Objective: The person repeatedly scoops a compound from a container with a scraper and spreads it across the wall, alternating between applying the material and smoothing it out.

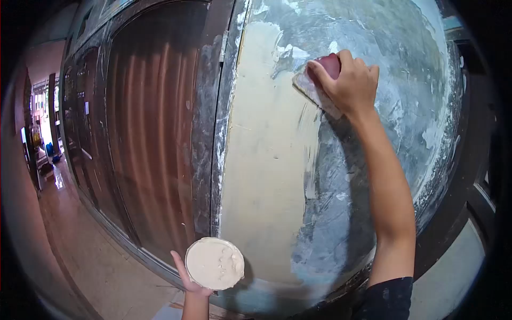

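Note:
My right hand (pixel 354 85) is wrapped round the maroon grip of a putty scraper (pixel 310 88). The scraper's wide, pale blade is tilted against the wall panel (pixel 373 144), at the upper right edge of a cream putty band (pixel 264 160). Uneven streaks run down that band's right side. Lower down, my left hand (pixel 192 280) supports a round tub of cream putty (pixel 213 262) from below, its thumb sticking up at the left. The other fingers are hidden under the tub. The putty's surface is lumpy on the right.
Left of the panel stands a dark wooden frame (pixel 205 122) with a brown curtain (pixel 154 133) behind its pane. A tiled floor (pixel 101 229) runs along the far left towards a bright opening. Dark framework (pixel 453 240) borders the panel on the right.

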A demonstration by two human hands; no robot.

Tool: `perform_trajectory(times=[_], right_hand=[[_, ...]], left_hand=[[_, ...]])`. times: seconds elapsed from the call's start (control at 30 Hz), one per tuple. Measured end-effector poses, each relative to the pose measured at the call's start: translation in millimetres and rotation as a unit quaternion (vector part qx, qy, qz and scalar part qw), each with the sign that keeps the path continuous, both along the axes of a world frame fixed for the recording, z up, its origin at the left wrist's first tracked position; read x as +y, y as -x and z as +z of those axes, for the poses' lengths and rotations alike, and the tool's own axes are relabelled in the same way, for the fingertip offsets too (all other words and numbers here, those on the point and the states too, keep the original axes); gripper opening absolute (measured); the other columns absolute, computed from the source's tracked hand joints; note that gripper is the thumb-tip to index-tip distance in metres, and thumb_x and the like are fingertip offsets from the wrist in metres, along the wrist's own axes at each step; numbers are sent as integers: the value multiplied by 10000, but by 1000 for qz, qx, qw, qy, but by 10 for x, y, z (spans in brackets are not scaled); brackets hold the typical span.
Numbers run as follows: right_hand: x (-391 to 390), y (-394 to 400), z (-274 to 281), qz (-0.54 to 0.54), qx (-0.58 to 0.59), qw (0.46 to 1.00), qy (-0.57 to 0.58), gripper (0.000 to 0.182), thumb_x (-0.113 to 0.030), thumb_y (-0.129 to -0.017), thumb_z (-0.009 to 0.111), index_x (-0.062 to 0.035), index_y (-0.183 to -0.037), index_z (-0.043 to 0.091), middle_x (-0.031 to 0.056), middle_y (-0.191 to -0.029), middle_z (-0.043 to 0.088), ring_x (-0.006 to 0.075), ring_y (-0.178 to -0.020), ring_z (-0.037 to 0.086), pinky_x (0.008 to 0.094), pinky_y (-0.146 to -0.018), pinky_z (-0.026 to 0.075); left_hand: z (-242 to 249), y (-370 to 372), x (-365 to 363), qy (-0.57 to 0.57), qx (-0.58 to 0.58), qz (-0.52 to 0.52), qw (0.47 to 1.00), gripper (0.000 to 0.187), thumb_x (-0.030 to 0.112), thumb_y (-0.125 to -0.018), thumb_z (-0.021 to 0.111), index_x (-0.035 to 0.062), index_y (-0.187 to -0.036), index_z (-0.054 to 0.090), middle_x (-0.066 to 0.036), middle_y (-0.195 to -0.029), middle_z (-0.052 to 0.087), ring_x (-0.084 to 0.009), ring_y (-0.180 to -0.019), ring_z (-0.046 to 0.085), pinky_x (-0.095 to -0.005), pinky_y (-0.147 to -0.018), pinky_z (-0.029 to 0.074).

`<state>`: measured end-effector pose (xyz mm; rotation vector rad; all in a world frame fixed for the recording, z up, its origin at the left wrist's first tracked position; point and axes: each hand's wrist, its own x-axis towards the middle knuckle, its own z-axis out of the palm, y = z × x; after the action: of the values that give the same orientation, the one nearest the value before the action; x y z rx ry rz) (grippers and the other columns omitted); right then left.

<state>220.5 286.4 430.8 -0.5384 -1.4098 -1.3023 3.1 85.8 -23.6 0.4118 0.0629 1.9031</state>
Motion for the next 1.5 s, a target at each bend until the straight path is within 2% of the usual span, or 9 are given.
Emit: perform_trajectory(times=[0.17,0.2,0.37,0.43,0.63,0.9,1.1,1.37,1.5], right_hand=[[-100,66,-1202,35,-307,947,91,492,-637,-864,711,-150,-831,654,68,-714,635,270,-739,626,464,-755,390],[-71,103,-1121,37,-309,946,88,492,-637,-864,711,-150,-831,654,68,-714,635,270,-739,626,464,-755,390],[0,138,-98,10,-3,1000,13,533,-656,-875,708,-126,-858,661,99,-758,681,297,-698,621,474,-754,392],[-63,91,-80,2,0,1000,22,518,-646,-879,711,-131,-850,663,88,-740,665,290,-679,609,479,-762,391],[-120,178,-1567,33,-361,929,80,483,-636,-872,697,-163,-803,626,36,-658,540,234,-700,577,445,-776,418],[-68,64,243,-21,54,997,53,608,-706,-903,658,-98,-892,663,125,-805,716,314,-743,667,491,-821,426],[-202,-34,-1147,4,-278,957,85,485,-618,-839,758,-154,-798,624,42,-709,594,243,-709,593,436,-729,368],[-83,-264,147,12,48,996,71,603,-688,-890,695,-86,-890,687,160,-797,725,324,-735,679,467,-796,415],[-127,-206,-873,8,-215,971,107,464,-617,-870,745,-169,-815,637,79,-702,613,275,-663,585,464,-765,378]], left_hand=[[-117,30,-22,20,18,-6,1000,1069,927,-916,263,78,-1503,540,-216,-1472,594,-496,-1273,606,-786,-953,506],[-58,18,-37,3,21,-8,1000,1112,931,-918,237,33,-1501,538,-194,-1474,603,-410,-1290,624,-584,-1060,537],[25,-13,-49,3,-5,10,1000,1117,933,-916,236,32,-1507,532,-192,-1488,590,-410,-1292,622,-586,-1072,529],[1,13,-72,12,-109,-40,993,1081,928,-917,256,62,-1492,549,-207,-1471,598,-481,-1275,613,-739,-990,515],[-89,52,-98,8,2,0,1000,1112,932,-917,245,33,-1503,538,-201,-1464,613,-422,-1293,622,-596,-1070,527],[-60,46,-69,7,-51,-9,999,1066,912,-930,279,42,-1476,562,-198,-1469,607,-443,-1249,642,-642,-1008,553],[-142,140,-87,16,29,11,999,1072,920,-922,278,53,-1491,553,-202,-1471,604,-443,-1278,623,-664,-1038,528],[-82,70,-14,37,-18,-12,999,1080,927,-915,272,59,-1496,548,-210,-1463,605,-453,-1272,625,-687,-1012,534],[-99,68,-67,20,26,-14,999,1104,927,-922,237,38,-1499,545,-184,-1476,605,-405,-1304,615,-578,-1086,520]])
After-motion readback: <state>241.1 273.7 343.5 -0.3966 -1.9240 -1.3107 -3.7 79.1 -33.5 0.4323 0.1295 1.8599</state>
